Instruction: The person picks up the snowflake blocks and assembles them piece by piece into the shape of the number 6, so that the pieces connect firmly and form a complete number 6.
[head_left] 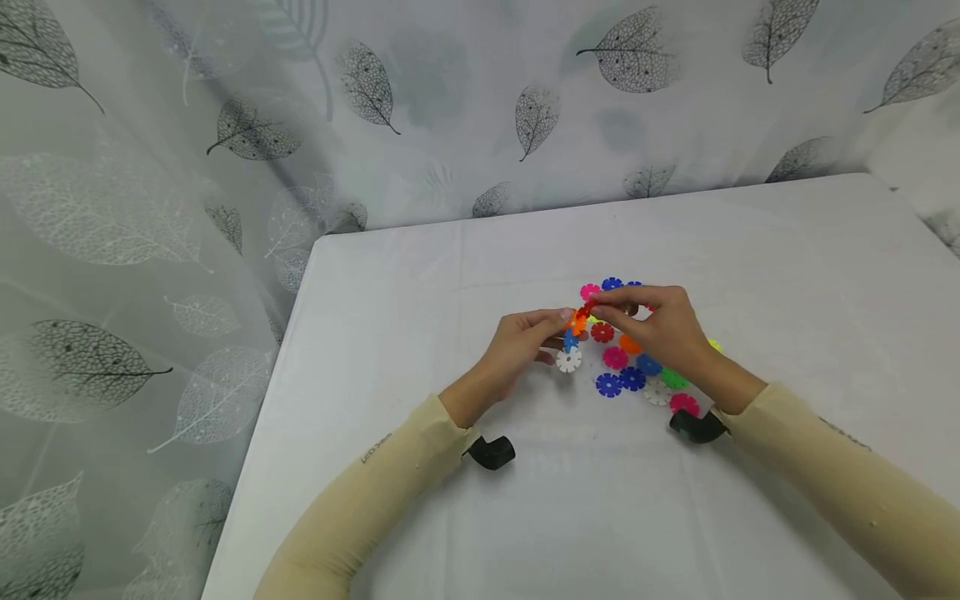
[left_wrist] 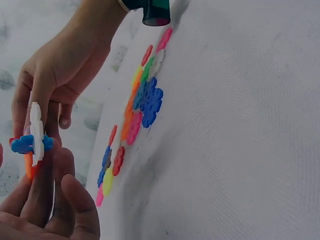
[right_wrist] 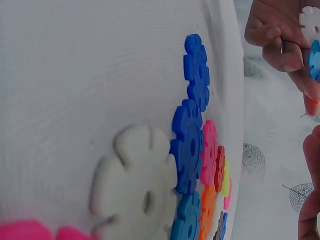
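Note:
A short chain of notched plastic snowflake discs is held up between the two hands. My left hand [head_left: 517,346] pinches its orange disc [head_left: 577,322]. Below that hang a light blue disc [head_left: 570,341] and a white disc [head_left: 568,360], slotted crosswise, as the left wrist view shows. From the right, my right hand [head_left: 666,327] pinches a red disc [head_left: 585,309] between thumb and fingertips, right at the top edge of the orange one. The left hand's lower fingers [left_wrist: 80,205] lie spread beneath the chain.
Loose discs lie on the white table [head_left: 420,333] under and beside the right hand, among them dark blue [head_left: 608,385], pink [head_left: 615,358], green [head_left: 674,379] and whitish [head_left: 657,392] ones. Black wrist mounts [head_left: 491,452] jut from both sleeves. A leaf-patterned curtain [head_left: 450,100] borders the table.

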